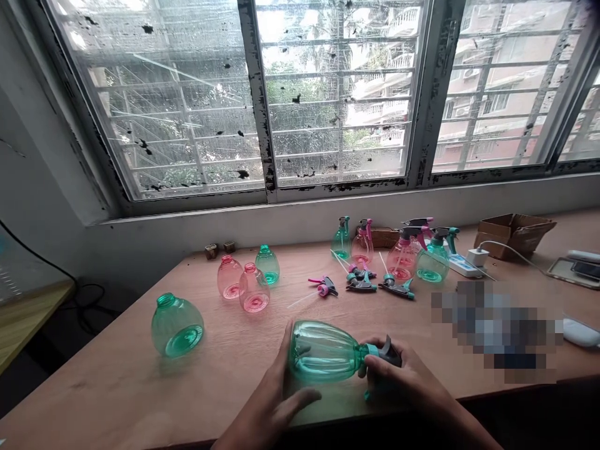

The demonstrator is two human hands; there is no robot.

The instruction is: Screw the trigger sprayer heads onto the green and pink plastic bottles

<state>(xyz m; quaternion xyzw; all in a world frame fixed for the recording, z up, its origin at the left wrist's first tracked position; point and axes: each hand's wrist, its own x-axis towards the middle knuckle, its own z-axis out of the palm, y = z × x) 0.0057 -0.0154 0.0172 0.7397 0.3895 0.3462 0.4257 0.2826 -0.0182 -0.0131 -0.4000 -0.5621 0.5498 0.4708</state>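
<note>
A clear green spray bottle (325, 351) lies sideways between my hands above the table's front edge. Its base rests against my left hand (281, 387), whose fingers wrap the far side while the thumb stands off in front. My right hand (394, 369) grips the dark grey and teal spray head (379, 352) at the bottle's neck. Part of the trigger shows below that hand. Left of my hands stands an open-necked green bottle (177, 325). Beyond are two pink bottles (254, 289) and a smaller green bottle (267, 265), all without spray heads.
Several loose spray heads (360, 282) with thin tubes lie mid-table. Bottles with spray heads fitted (402, 253) stand behind them, near a power strip (464, 262) and a cardboard box (513, 234). A blurred patch covers something at right, beside a white object (581, 331). Windows line the wall.
</note>
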